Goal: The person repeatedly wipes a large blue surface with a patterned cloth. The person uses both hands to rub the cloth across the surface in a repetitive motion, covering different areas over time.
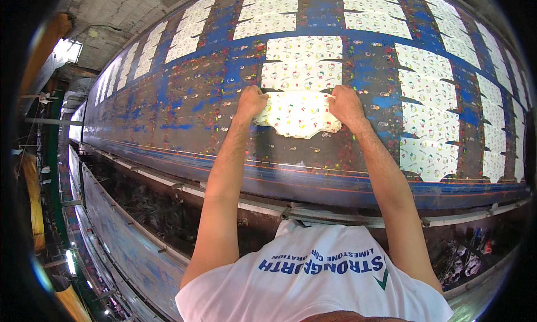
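Pinched by its two far corners, a white fabric piece with a small coloured cartoon print lies between my hands. My left hand grips the left corner and my right hand the right one. Its near side narrows to a short straight edge with curved cut-outs, and several layers seem to show at its lower right. Just beyond it, matching printed pieces lie flat in a column on the long printing table. Dark curved gaps show at the sides where pieces meet.
More columns of printed pieces lie to the right and along the far side. The table surface bears blue, red and yellow stains. A metal rail runs along its near edge. Another long table stands at lower left.
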A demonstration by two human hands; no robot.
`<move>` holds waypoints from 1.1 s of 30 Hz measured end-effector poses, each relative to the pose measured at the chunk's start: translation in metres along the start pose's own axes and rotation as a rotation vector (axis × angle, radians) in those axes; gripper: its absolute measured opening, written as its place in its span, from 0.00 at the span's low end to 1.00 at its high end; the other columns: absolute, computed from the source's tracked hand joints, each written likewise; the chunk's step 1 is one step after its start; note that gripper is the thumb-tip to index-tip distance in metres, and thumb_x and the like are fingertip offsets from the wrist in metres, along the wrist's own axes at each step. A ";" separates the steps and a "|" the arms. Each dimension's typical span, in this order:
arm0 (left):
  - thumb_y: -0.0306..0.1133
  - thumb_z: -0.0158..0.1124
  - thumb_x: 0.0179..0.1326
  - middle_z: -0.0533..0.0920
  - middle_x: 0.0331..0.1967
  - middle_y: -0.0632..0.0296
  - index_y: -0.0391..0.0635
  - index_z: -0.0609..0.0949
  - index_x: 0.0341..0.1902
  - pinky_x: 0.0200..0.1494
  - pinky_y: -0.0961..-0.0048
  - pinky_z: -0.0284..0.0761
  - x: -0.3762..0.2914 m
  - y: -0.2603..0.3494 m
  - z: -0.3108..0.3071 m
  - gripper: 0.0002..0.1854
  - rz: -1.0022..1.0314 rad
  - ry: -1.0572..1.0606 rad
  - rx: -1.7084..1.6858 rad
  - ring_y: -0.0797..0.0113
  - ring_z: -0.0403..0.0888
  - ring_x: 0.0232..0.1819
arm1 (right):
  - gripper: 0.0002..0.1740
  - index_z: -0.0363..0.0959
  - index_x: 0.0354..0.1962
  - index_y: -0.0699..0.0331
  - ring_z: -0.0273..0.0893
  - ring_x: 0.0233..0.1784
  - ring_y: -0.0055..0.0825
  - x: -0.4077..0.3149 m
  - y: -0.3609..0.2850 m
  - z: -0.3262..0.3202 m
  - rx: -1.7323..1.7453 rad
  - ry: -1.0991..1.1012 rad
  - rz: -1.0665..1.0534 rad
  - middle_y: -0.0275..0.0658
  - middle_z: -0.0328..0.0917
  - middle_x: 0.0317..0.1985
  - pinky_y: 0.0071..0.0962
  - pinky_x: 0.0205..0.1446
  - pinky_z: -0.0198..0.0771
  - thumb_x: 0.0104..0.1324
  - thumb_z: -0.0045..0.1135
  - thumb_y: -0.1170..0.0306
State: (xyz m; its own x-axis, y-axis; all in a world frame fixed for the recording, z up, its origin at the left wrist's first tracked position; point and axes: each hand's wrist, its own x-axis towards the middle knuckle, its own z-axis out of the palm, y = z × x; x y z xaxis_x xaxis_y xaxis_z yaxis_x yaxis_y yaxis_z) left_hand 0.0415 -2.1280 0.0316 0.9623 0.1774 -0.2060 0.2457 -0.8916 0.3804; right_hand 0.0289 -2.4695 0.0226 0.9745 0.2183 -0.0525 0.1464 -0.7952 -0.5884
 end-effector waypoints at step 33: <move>0.40 0.79 0.62 0.89 0.40 0.41 0.34 0.88 0.43 0.51 0.53 0.81 0.137 0.001 -0.012 0.18 0.360 0.034 -0.163 0.45 0.88 0.46 | 0.24 0.80 0.58 0.65 0.84 0.59 0.55 0.126 0.013 -0.020 -0.022 0.089 0.386 0.57 0.86 0.53 0.47 0.61 0.78 0.70 0.66 0.60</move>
State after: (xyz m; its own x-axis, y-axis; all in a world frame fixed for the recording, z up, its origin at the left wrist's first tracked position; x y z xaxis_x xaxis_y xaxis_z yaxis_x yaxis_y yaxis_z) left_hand 0.1748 -2.0997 0.0141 0.9930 -0.1182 -0.0042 -0.0955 -0.8217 0.5618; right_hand 0.1572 -2.4635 0.0249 0.9695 -0.1480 -0.1954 -0.2305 -0.8214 -0.5216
